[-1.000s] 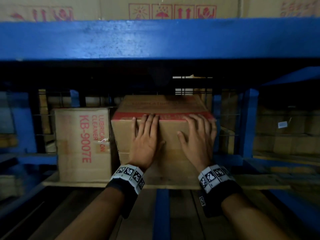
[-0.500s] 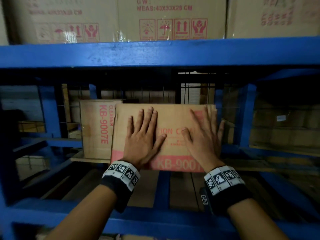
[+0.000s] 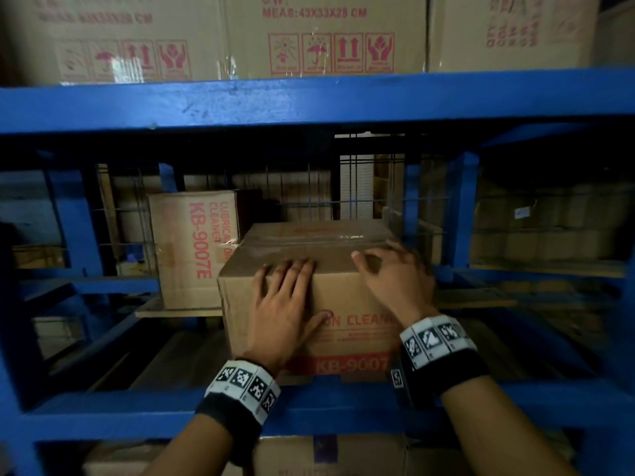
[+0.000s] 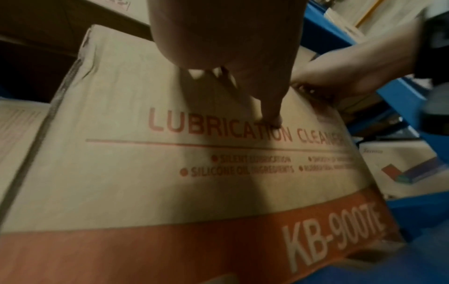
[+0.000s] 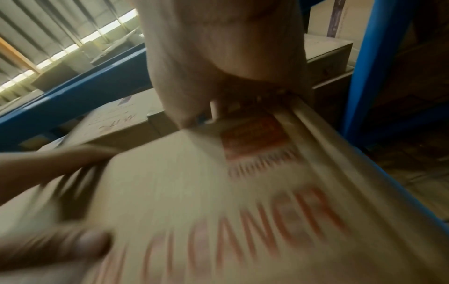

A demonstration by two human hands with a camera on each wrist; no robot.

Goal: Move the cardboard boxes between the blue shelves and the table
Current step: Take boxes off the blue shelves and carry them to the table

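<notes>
A cardboard box (image 3: 347, 297) printed "LUBRICATION CLEANER KB-9007E" stands at the front of the middle blue shelf (image 3: 343, 403). My left hand (image 3: 285, 304) lies on its front face, fingertips hooked over the top front edge and thumb spread to the right. My right hand (image 3: 395, 280) curls over the top right corner. In the left wrist view the thumb (image 4: 269, 107) presses on the printed face (image 4: 145, 182), with the right hand (image 4: 340, 71) at the far edge. The right wrist view is blurred; the box (image 5: 194, 192) fills it.
A second KB-9007E box (image 3: 192, 249) stands on end behind and to the left. Large cartons (image 3: 326, 36) sit on the upper blue beam (image 3: 309, 101). Another carton (image 3: 343, 455) lies on the shelf below. A blue upright (image 3: 464, 207) stands right of the box, with wire mesh behind.
The box has come forward to the shelf's front edge. Both hands moved up from flat on its face to its top edge.
</notes>
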